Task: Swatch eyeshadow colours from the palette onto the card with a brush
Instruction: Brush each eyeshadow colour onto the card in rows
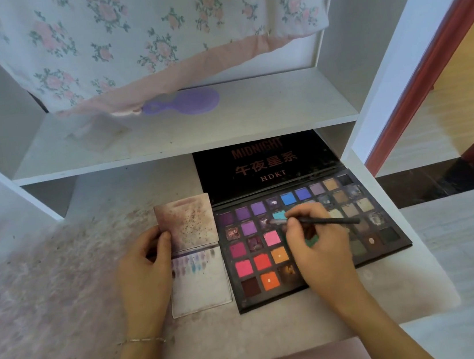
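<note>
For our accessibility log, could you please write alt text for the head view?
A right hand holds a brush with its tip at a turquoise pan of an open eyeshadow palette, while the left hand grips a swatch card beside it.

soft even daylight | faint shadows | mild overall blur | wide-angle bending at edges
</note>
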A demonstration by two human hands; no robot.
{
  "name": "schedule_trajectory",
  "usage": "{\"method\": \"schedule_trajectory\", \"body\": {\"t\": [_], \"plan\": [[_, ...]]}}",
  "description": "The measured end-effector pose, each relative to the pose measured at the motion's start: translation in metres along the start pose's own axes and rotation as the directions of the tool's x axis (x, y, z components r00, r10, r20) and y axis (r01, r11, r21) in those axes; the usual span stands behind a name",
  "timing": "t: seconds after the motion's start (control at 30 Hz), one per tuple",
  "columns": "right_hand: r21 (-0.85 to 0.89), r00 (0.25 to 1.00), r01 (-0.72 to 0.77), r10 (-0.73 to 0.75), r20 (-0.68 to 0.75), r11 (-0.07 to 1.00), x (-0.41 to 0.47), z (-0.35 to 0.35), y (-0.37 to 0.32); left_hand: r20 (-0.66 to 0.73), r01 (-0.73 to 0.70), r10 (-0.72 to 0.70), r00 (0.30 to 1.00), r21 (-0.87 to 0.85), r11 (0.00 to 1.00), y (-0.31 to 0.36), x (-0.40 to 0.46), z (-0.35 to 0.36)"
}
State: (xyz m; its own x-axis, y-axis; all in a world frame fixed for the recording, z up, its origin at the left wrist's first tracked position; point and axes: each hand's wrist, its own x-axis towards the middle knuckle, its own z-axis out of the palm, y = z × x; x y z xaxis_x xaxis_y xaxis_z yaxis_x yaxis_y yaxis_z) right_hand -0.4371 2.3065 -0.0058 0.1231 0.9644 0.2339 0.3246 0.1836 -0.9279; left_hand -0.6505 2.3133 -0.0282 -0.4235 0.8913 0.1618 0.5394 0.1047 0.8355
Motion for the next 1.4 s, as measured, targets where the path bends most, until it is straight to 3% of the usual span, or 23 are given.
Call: {"method": "schedule_trajectory", "body": {"t": [0.2, 0.4, 0.9, 1.4], "plan": [[-0.014, 0.971, -0.015, 0.018, 0.238, 1.000, -0.009, 0.030, -0.010, -0.010, -0.006, 0.006, 1.000, 0.005, 1.000, 0.000, 0.000, 0.000], [-0.035, 0.934, 0.001, 0.011, 0.358, 0.999, -0.009, 0.045, -0.015, -0.010, -0.004, 0.004, 1.000, -0.005, 1.000, -0.001, 0.000, 0.001], [-0.173, 0.908, 0.045, 0.032, 0.419, 0.984, -0.009, 0.047, -0.009, -0.018, 0.004, -0.004, 1.000, -0.033, 0.999, -0.002, 0.001, 0.001], [-0.197, 0.901, 0.078, 0.016, 0.434, 0.977, -0.009, 0.048, -0.007, -0.027, -0.017, 0.015, 1.000, -0.044, 0.999, -0.003, 0.000, 0.002]]}}
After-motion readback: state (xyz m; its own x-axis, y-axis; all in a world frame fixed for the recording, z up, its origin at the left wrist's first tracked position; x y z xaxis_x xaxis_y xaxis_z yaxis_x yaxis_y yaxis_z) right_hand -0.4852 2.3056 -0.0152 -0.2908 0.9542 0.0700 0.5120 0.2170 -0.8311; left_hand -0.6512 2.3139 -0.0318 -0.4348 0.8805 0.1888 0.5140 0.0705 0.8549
